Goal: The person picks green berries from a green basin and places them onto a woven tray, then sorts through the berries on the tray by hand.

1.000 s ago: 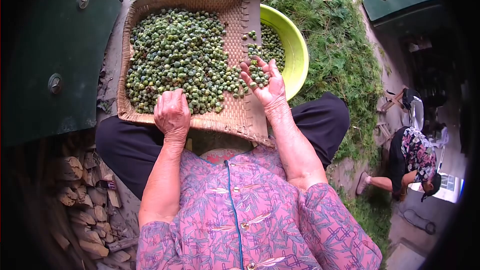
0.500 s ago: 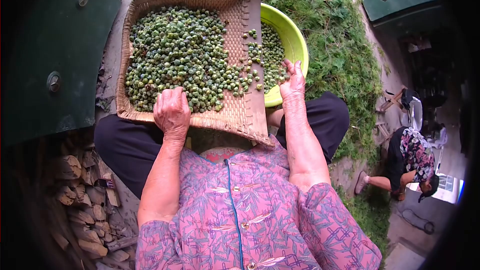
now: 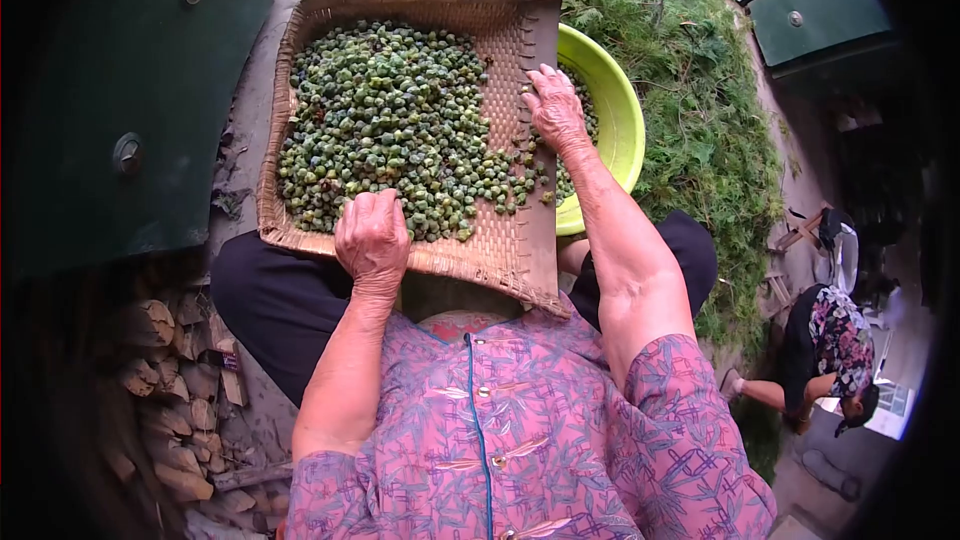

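A woven winnowing basket point(image 3: 505, 250) rests across my lap, heaped with small round green fruits point(image 3: 395, 120) that look like seed pods or nuts. My left hand point(image 3: 373, 237) is closed around its near rim. Over the flat lip on the basket's right side lies my right hand point(image 3: 558, 112), fingers apart and pointing left, with a few green fruits just below it. Under that lip stands a yellow-green basin point(image 3: 622, 110) holding more of the same fruits, partly covered by my right hand and forearm.
Cut green foliage point(image 3: 680, 110) spreads on the ground to the right. Split firewood point(image 3: 180, 420) is stacked at the lower left, below a dark green door point(image 3: 130, 90). Another person point(image 3: 835, 345) bends over at the far right, near a wooden stool point(image 3: 800, 230).
My right hand has moved from the basin's near side up and left onto the basket's lip. My left hand keeps its grip on the rim. The whole view has shifted slightly.
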Action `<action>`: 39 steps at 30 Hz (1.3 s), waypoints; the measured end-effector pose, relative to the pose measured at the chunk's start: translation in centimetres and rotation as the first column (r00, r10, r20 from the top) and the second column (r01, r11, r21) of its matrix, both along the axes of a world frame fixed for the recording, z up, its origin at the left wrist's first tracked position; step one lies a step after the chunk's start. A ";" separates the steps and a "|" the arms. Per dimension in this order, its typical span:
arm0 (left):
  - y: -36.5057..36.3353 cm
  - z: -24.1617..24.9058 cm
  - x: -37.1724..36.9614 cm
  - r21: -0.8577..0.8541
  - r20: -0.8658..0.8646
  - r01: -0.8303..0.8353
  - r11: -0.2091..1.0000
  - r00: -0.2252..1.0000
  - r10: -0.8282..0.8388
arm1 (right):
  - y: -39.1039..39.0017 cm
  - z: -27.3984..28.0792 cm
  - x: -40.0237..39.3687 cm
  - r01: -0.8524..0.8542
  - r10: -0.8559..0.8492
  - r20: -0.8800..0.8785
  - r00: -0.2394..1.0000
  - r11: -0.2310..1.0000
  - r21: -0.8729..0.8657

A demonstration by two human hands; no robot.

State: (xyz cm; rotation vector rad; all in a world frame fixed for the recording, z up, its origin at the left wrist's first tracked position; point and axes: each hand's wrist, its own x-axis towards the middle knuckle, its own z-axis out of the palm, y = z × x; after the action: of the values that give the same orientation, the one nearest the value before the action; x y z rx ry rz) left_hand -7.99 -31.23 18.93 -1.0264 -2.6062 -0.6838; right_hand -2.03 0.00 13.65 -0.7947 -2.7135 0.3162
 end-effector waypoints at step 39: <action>0.0 0.0 0.0 -0.017 0.010 0.004 1.000 1.000 -0.004 | -13.0 -0.6 6.4 -0.195 0.195 -0.010 0.981 0.981 -0.021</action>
State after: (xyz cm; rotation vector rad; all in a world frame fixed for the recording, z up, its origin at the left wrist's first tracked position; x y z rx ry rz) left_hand -7.98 -31.26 18.90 -1.0363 -2.6238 -0.6709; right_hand 4.40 -13.01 13.08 -0.5312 -2.7896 0.3915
